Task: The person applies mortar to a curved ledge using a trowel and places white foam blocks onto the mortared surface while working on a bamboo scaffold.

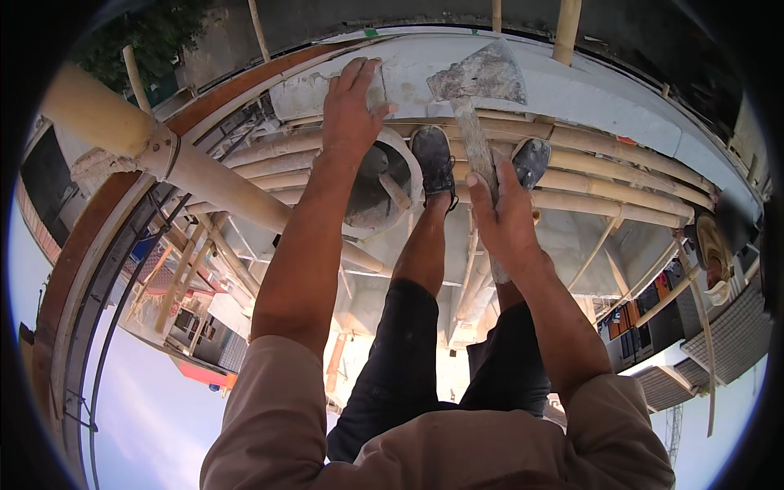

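My left hand (353,106) lies on the right end of a pale grey block (302,94) on top of a low wall, its fingers stretched out and the thumb apart. My right hand (508,214) is closed round the wooden handle of a hatchet (480,77). The hatchet's broad, flared head is crusted with grey mortar and lies over the pale wall (588,94). Between my left forearm and my left shoe stands a round bucket (415,167) holding grey mortar, with a tool's handle (395,193) sticking up inside.
My shoes (433,155) stand on bamboo poles (629,175) laid side by side as a platform. A thick bamboo pole (220,184) slants across the left, beside a brown beam (77,269). Another upright pole (567,33) rises behind the wall. Someone (714,253) is partly visible at the far right.
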The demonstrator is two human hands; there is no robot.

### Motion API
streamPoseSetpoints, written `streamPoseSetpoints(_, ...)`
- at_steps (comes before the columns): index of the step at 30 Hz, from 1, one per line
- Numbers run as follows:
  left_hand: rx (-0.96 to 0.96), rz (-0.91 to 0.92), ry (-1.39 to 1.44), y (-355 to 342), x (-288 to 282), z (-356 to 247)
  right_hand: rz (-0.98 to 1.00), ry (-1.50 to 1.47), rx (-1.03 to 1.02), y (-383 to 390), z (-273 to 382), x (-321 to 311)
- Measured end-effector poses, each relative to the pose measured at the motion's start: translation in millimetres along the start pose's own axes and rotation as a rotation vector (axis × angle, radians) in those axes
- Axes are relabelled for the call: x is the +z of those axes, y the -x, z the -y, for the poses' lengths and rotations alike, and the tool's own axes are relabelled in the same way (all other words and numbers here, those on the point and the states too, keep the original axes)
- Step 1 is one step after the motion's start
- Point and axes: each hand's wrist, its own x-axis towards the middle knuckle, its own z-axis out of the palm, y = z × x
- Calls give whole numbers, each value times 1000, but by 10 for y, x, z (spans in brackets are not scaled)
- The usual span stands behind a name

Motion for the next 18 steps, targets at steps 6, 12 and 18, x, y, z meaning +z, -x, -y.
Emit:
streamPoseSetpoints(6, -153, -417, 448, 29, -89, 35, -101, -163, -176, 53, 40, 184)
streamPoseSetpoints(12, -511, -570, 1332, -127, -161, -153, -96, -260, -11, 136, 83, 57)
streamPoseSetpoints(18, -536, -347, 1171, -46, -343, -95, -119, -255, -149, 109, 85, 315)
